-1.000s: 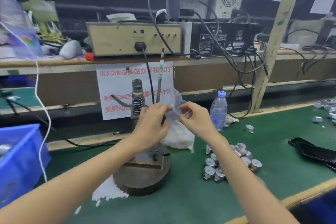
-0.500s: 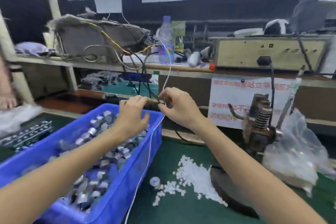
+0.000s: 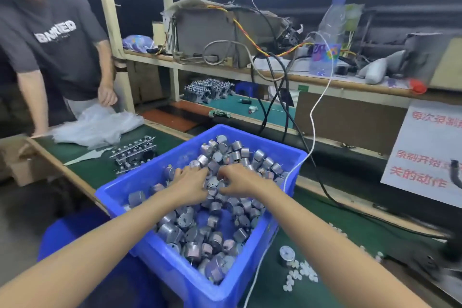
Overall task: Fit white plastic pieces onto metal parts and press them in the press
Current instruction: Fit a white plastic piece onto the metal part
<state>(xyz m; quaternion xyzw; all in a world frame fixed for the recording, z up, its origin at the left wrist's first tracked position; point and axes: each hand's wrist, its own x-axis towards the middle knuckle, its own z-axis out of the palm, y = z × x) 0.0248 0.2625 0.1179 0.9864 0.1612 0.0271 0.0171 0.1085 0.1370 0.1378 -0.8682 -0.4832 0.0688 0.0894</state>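
A blue plastic bin [image 3: 172, 262] on the green bench holds several small round metal parts [image 3: 212, 230]. Both my hands are down inside the bin on the heap. My left hand [image 3: 191, 185] lies palm down with its fingers curled into the parts. My right hand [image 3: 240, 181] is beside it, fingers bent round parts in the middle of the pile. One metal part [image 3: 287, 255] stands alone on the mat right of the bin, with small white plastic pieces [image 3: 301, 274] scattered next to it. The press is mostly out of view at the right edge.
A white cable [image 3: 312, 117] hangs over the bin's right rim. Another person [image 3: 57, 52] stands at the left by a white plastic bag [image 3: 97, 126]. Racks of metal parts [image 3: 135, 154] lie behind the bin. A shelf with electronics, cables and a water bottle [image 3: 327, 40] runs across the back.
My view swung left from the press and the bag of white pieces to the blue bin. Both hands dropped from in front of me into the heap of metal parts.
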